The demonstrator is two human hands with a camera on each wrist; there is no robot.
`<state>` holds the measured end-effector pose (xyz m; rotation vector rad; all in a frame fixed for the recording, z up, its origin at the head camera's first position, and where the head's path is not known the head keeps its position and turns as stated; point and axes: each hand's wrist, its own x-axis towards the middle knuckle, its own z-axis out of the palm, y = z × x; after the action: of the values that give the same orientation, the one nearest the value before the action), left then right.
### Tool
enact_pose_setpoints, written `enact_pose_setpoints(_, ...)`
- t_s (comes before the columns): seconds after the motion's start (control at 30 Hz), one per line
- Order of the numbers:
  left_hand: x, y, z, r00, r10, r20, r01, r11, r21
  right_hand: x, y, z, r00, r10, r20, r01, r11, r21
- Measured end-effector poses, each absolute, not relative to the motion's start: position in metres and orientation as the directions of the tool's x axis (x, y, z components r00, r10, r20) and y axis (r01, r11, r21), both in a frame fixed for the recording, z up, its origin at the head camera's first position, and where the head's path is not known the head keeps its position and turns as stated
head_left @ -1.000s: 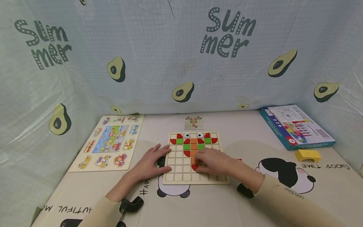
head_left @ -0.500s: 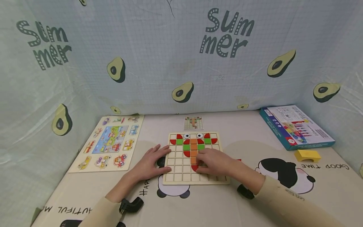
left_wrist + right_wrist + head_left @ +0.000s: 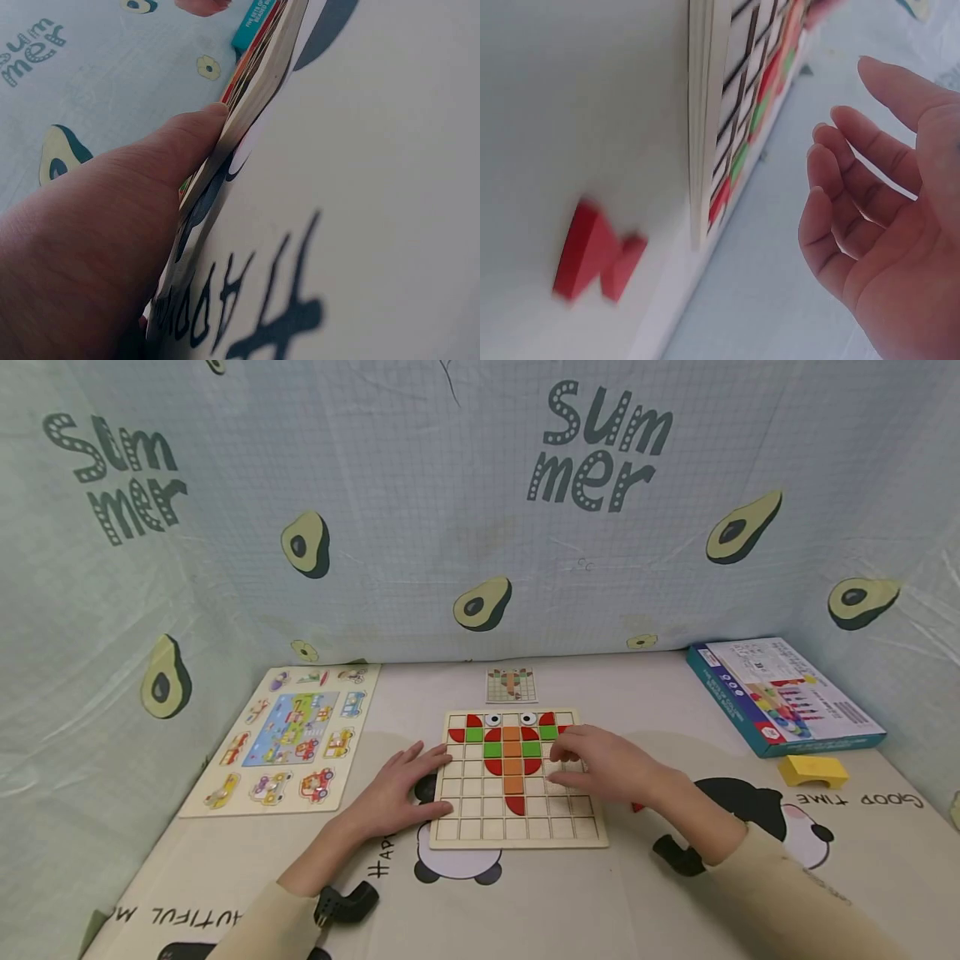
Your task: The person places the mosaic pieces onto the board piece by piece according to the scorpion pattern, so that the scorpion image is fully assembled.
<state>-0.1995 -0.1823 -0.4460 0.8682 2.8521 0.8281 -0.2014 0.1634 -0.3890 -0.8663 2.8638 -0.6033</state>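
Note:
A square wooden grid board [image 3: 480, 832] lies in front of me. Orange squares [image 3: 512, 767] run down its middle, flanked by green squares [image 3: 492, 749], red rounded pieces [image 3: 514, 806] and two eye pieces [image 3: 492, 720]. My left hand [image 3: 401, 787] rests at the board's left edge, fingers spread; in the left wrist view the thumb [image 3: 199, 131] touches the rim. Over the board's right side is my right hand [image 3: 603, 763], overlapping the red piece at the far right. In the right wrist view its fingers [image 3: 866, 180] are loosely bent around nothing.
Two loose red pieces [image 3: 586, 251] lie beside the board's right edge. Behind the board is a small pattern card [image 3: 512, 685]. A vehicle puzzle board [image 3: 198, 793] lies left; a teal box [image 3: 795, 693] and a yellow block [image 3: 814, 771] are at right.
My right hand has lifted off the board's lower middle and moved right and away from me, its fingers parted. A red rounded piece right of the orange column now shows. The left hand stays put.

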Motion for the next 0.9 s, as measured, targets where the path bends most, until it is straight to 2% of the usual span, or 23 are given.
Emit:
enact_pose_setpoints(0.17,-0.200,-0.183,-0.446,-0.842,0.529,0.108,0.504,0.697,0.510,-0.201,0.184,-0.385,-0.864,-0.501,0.042,-0.466,0.766,-0.442)
enact_pose_setpoints(0.4,-0.200,-0.183,-0.445,-0.840,0.532,0.108,0.504,0.692,0.517,-0.199,0.215,-0.386,-0.880,-0.471,0.066,-0.447,0.773,-0.450)
enact_pose_setpoints(0.67,-0.199,-0.183,-0.445,-0.839,0.533,0.110,0.507,0.691,0.515,-0.197,0.242,-0.395,-0.884,-0.464,0.061,-0.434,0.765,-0.475)
enact_pose_setpoints(0.9,-0.199,-0.183,-0.445,-0.843,0.527,0.106,0.499,0.695,0.518,-0.196,0.252,-0.403,-0.862,-0.506,0.031,-0.455,0.746,-0.486)
